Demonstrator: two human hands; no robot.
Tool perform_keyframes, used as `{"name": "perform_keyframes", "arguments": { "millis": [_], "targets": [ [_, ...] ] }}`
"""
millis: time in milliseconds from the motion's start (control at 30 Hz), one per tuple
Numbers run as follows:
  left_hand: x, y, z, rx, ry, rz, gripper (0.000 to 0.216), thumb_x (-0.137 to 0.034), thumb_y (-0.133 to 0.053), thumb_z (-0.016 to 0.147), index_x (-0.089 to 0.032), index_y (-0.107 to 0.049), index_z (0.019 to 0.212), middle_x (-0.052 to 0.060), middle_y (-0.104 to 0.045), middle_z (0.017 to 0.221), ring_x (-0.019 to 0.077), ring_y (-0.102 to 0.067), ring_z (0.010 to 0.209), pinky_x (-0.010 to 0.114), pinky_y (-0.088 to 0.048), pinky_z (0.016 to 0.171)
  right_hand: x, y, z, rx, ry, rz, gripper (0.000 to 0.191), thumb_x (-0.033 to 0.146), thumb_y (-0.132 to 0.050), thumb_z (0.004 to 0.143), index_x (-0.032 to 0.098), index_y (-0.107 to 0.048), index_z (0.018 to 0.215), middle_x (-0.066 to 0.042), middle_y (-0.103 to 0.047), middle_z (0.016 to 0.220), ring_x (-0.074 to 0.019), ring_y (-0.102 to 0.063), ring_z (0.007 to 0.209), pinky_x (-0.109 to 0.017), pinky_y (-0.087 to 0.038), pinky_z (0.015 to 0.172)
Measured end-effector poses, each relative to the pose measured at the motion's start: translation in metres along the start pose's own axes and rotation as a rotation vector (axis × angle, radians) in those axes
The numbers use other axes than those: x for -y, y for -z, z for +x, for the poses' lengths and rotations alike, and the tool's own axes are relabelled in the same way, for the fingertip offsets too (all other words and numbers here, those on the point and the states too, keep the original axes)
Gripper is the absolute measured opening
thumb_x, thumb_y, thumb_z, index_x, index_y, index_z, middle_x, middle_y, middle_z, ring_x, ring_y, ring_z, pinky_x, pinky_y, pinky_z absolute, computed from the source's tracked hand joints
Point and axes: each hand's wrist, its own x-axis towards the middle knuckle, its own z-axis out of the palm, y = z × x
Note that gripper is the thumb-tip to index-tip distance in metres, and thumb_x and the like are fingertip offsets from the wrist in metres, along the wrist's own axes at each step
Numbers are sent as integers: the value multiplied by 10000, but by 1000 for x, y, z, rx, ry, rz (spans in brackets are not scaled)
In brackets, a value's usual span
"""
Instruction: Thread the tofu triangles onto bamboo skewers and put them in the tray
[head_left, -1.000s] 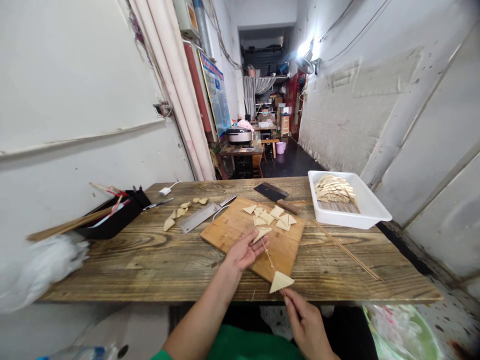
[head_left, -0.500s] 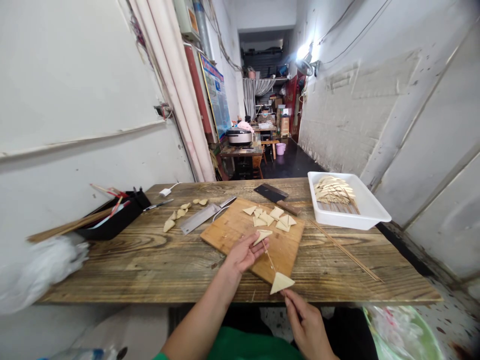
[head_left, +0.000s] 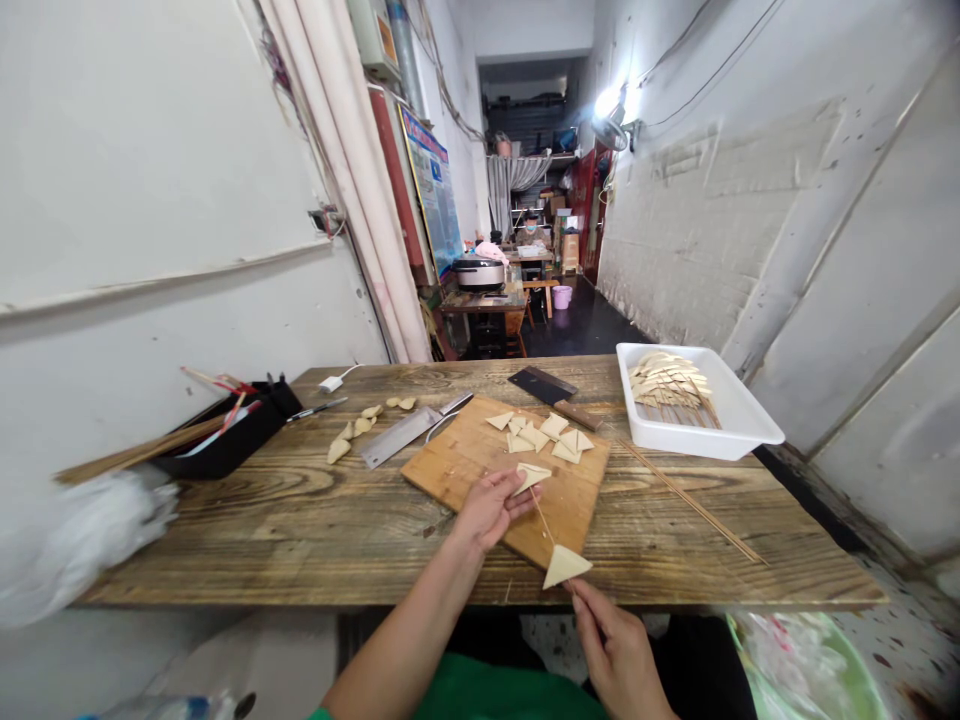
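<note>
My left hand [head_left: 491, 508] is over the near part of the wooden cutting board [head_left: 442, 462], its fingers pinching a pale triangular slice [head_left: 533, 478]. The tip of a thin wooden skewer [head_left: 543, 518] meets this slice; whether it goes through I cannot tell. Lower down the same skewer sits another pale triangle [head_left: 566, 567], close to my right hand [head_left: 619, 640]. That hand is closed round the skewer's lower end at the table's front edge. Several more triangular slices [head_left: 553, 427] lie in a loose group toward the board's far side.
Two cleavers, one with a bare steel blade [head_left: 401, 437] and one with a dark blade [head_left: 541, 385], lie by the board. A white tray [head_left: 742, 445] of skewered pieces stands right, near loose skewers [head_left: 697, 508]. Leftward are pale offcuts [head_left: 340, 450] and a black box [head_left: 225, 455].
My left hand and its slice have shifted slightly right, and the slice now shows more of its face. My right hand and the skewer have barely moved.
</note>
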Motion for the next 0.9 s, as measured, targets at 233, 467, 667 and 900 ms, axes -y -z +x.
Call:
{"name": "perform_keyframes", "arguments": {
  "millis": [233,467,667,900],
  "targets": [
    [5,-3,-2,30,-10,32,167,-117,-649,716,-69,-581,860,151,-666,860,209,-658,751,307,-532,697,2,2,0,-5,-11,2,350,333,-391,918,145,-659,1042,-124,-715,915,-194,-696,800,-225,-559,695],
    [10,-3,-3,87,-6,52,170,-139,-668,702,-68,-602,842,148,-666,856,203,-657,744,312,-526,721,2,3,2,-18,-25,2,351,347,-397,915,159,-672,1022,-112,-719,905,-196,-698,786,-245,-561,708],
    [14,-6,-6,98,-14,20,158,-177,-639,738,-88,-585,857,137,-663,886,199,-654,768,335,-521,750,0,4,5,-33,-19,5,355,344,-391,918,153,-674,1016,-108,-722,891,-194,-699,783,-235,-564,691],
    [16,-15,-9,19,-65,23,153,-214,-598,775,-81,-594,850,123,-662,841,168,-648,687,334,-525,741,-1,1,2,-33,-17,5,345,347,-396,917,168,-662,1045,-105,-718,915,-193,-695,802,-250,-562,708]
  ]
}}
